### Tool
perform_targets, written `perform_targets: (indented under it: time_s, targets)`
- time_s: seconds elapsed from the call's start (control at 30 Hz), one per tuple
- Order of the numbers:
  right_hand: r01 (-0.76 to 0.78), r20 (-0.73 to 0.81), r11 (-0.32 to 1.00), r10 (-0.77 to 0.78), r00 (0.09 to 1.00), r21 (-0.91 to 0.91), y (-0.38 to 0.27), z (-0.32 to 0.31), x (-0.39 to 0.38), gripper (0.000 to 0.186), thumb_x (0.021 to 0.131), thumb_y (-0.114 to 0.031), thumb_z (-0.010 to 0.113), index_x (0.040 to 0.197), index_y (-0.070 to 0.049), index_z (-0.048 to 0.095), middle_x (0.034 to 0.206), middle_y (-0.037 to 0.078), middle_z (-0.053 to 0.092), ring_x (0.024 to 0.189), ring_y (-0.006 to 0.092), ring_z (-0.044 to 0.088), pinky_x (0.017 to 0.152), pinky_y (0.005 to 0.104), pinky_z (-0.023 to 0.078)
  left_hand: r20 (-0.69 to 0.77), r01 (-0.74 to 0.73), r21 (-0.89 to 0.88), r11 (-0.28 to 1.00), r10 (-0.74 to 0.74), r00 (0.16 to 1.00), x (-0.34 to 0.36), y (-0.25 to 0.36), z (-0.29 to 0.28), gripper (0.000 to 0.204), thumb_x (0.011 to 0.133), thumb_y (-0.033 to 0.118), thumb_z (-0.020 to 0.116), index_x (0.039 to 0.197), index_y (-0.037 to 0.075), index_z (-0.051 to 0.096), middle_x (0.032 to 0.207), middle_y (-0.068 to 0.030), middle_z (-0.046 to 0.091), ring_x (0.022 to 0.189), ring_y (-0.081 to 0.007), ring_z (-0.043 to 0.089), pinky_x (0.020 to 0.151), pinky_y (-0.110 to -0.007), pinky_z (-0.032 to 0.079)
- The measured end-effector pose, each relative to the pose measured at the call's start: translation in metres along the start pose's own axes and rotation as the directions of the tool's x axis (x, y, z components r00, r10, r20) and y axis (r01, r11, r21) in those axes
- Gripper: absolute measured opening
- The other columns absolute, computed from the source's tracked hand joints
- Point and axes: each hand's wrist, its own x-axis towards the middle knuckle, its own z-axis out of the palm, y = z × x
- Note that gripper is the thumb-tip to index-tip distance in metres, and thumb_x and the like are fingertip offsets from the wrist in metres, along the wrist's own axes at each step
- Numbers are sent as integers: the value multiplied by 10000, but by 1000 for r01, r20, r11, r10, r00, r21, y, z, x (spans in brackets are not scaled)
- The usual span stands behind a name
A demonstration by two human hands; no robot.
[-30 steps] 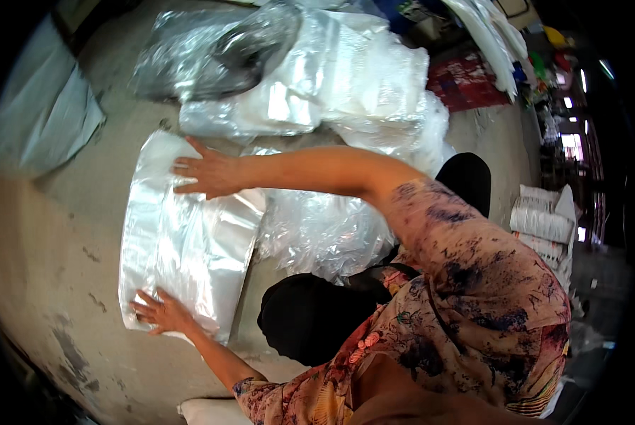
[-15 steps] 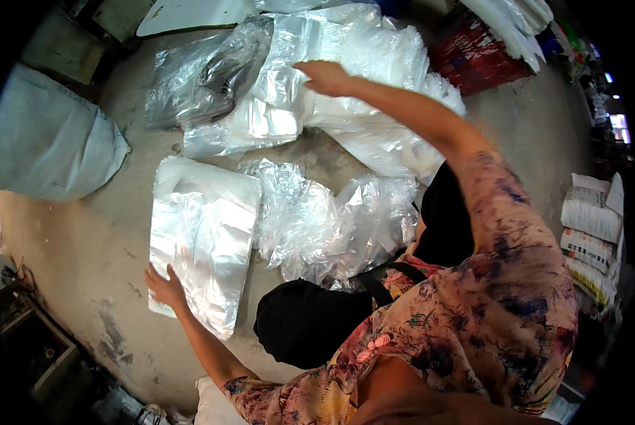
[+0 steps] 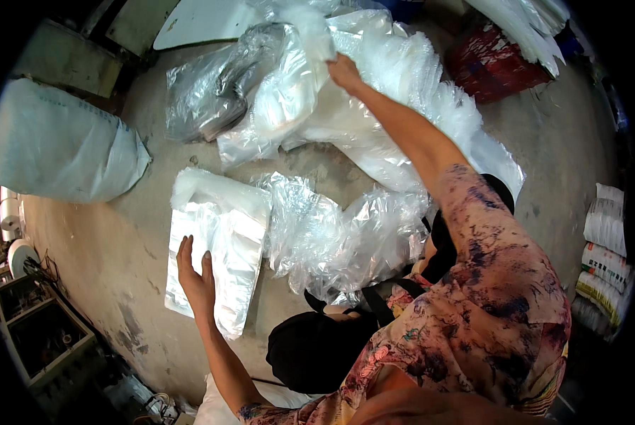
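Long heap of clear film (image 3: 409,71) gripped beyond the flat stack (image 3: 236,265)

The concrete floor (image 3: 112,241) spreads on every side of the flat stack, fading into the dark rim of my view. The long heap lies beyond the stack and off to its right; my right forearm crosses it, and I can't make out how many layers it has. The pale woven sack (image 3: 62,145) sits left of the stack and farther away, its left side lost at the dark rim. Crumpled clear film (image 3: 338,234) lies just right of the stack, my legs covering some of its near side. The stack itself is flat on the floor, part of its top screened by my hand. Beyond it lies a greyish film bundle (image 3: 211,95), its folds hard to tell from the heap it meets.

My right arm stretches out well past the stack, and the fingers of my right hand (image 3: 343,73) are closed on the heap's film, their tips hidden in it. My left hand (image 3: 198,285) is over the stack's near left part, fingers straight and loosely parted, thumb held away, gripping nothing; I can't tell whether it touches the top sheet.
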Motion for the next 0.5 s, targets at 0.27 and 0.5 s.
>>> perform_targets:
  time_s: [0.27,0.5]
  targets:
    - [359,263,882,-440,858,305,-119,-197,26,489,999,-384,531,1327,-21,548,1201,92,645,1064,179,628,913,362,513,29,-185,-256,949,199,980,61,93,-2,423,952,129,619,1353,27,528,1338,-145,573,1222,-286,561,1030,-381,428]
    - [343,181,842,-446,876,417,-284,-278,-87,463,1023,-352,488,1330,-10,541,1232,97,621,1105,191,581,956,328,478,-271,-574,114,811,581,768,84,188,-25,569,894,80,664,1425,74,460,1484,-147,438,1346,-318,446,1096,-423,359]
